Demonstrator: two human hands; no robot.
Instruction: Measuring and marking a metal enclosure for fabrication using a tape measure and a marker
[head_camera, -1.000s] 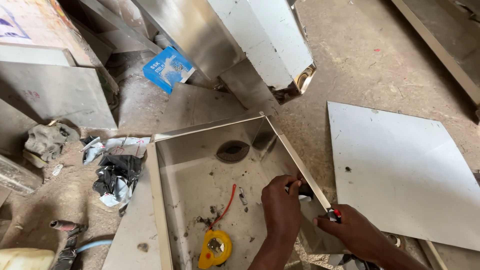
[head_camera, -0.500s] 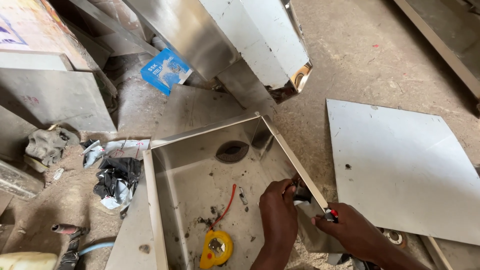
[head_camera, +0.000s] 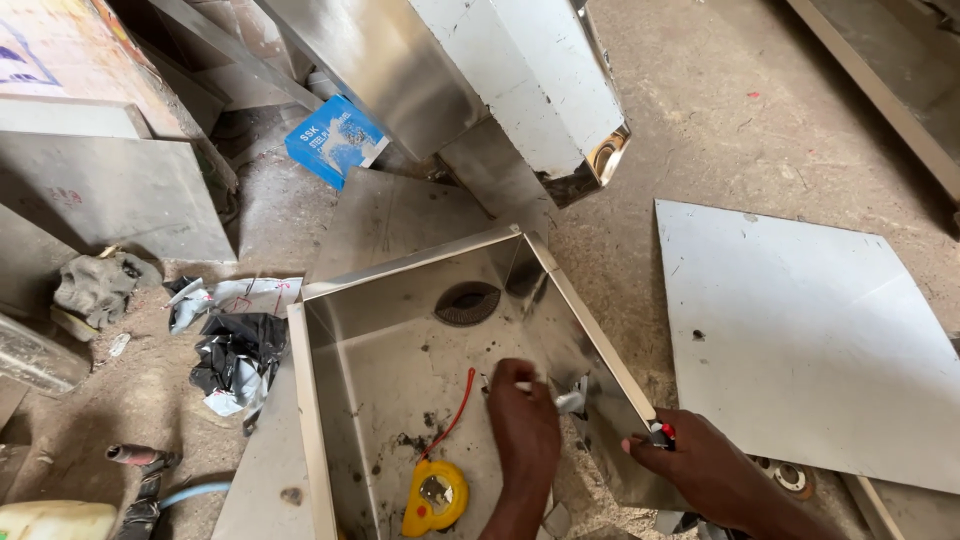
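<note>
The steel sink basin (head_camera: 400, 370) sits on the dusty floor (head_camera: 720, 110), its round drain hole (head_camera: 468, 302) at twelve o'clock inside it. The left hand (head_camera: 525, 425) reaches down into the basin, its grip closed around a small metal tool (head_camera: 568, 402) pressed near the right wall. The right hand (head_camera: 700, 470) rests at four o'clock on the basin's rim, fingers pinched tight on a small red and black marker (head_camera: 662, 434). A yellow tape measure (head_camera: 436, 496) lies in the basin at seven o'clock from the left hand, beside a red cord (head_camera: 455, 415). A flat steel sheet (head_camera: 810, 340) lies at three o'clock, a blue box (head_camera: 335, 140) at eleven.
</note>
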